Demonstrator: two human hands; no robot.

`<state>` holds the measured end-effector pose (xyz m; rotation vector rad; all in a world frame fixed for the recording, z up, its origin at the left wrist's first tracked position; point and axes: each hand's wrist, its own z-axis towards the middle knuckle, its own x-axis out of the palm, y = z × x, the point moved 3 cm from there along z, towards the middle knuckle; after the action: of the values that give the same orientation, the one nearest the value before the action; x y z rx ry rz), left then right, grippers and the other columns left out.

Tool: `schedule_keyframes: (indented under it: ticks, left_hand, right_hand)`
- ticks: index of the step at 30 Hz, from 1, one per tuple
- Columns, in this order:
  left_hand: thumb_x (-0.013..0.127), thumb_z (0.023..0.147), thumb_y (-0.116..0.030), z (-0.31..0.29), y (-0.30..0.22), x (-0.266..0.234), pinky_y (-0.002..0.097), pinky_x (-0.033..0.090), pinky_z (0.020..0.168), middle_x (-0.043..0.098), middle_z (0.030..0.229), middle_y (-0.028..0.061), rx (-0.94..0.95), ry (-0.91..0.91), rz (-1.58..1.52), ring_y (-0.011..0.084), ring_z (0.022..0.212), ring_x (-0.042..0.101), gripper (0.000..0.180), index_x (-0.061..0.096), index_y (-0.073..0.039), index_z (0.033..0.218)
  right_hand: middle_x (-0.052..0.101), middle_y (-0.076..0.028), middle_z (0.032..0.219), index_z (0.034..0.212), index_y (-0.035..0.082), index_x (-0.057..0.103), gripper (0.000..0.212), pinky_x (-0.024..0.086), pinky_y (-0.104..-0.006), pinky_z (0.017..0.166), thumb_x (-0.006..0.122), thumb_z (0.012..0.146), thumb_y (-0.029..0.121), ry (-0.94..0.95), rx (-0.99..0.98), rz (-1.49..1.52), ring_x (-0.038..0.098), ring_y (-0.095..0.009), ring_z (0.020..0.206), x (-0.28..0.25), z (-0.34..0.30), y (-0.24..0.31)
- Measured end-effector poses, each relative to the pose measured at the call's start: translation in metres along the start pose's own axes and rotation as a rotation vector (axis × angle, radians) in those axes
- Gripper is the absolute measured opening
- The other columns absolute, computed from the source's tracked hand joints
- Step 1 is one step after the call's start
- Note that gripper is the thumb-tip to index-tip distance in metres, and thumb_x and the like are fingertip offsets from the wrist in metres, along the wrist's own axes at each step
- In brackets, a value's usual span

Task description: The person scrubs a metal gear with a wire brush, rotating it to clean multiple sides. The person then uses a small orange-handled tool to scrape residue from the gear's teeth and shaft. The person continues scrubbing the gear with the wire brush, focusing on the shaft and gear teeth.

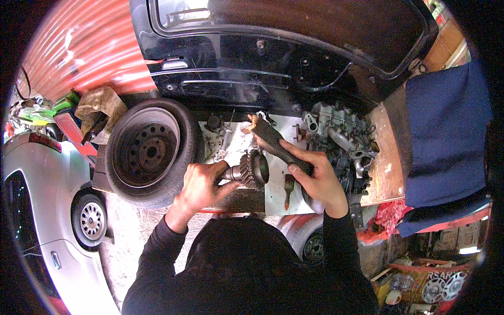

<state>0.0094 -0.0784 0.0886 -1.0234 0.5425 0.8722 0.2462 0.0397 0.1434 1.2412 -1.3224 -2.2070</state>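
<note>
My left hand (202, 184) grips the shaft end of a metal gear (251, 170), its toothed wheel and dark ring toward the right. My right hand (314, 170) is wrapped round a dark, flat brush (278, 144), which slants up and left to a worn, tan end. The brush is over the gear, and I cannot tell whether they touch. Both hands are above a bench with a white sheet (276, 203) on it. A small tool with a brown handle (288, 197) lies on the sheet below my right hand.
A tyre on a steel rim (152, 149) stands at the left, an engine block (341, 131) at the right. Small metal parts (226, 139) lie behind the gear. A dark car panel (236, 73) rises behind the bench. Blue cloth (446, 136) hangs right; a silver car (52, 226) is left.
</note>
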Motion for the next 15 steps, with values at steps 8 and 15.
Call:
schedule_keyframes:
  ticks: [8, 15]
  left_hand:
    - [0.08, 0.075, -0.039, 0.004, -0.002, -0.004, 0.0429, 0.048, 0.054, 0.062, 0.064, 0.015, 0.024, -0.092, -0.017, 0.0361, 0.06, 0.064, 0.039, 0.062, -0.005, 0.081]
    - [0.076, 0.083, -0.034, 0.004, 0.012, 0.01, 0.0352, 0.042, 0.051, 0.055, 0.058, 0.0111, -0.021, -0.196, -0.379, 0.0254, 0.05, 0.053, 0.036, 0.059, -0.002, 0.077]
  right_hand:
    - [0.061, -0.016, 0.133, 0.14, 0.003, 0.052, 0.05, 0.04, -0.0315, 0.104, 0.06, 0.09, 0.009, -0.13, -0.021, 0.144, 0.057, -0.019, 0.12, 0.016, -0.004, -0.01]
    - [0.065, -0.015, 0.127, 0.14, 0.001, 0.051, 0.051, 0.04, -0.0302, 0.103, 0.061, 0.09, 0.01, -0.162, 0.132, 0.25, 0.057, -0.015, 0.115, 0.025, -0.013, -0.019]
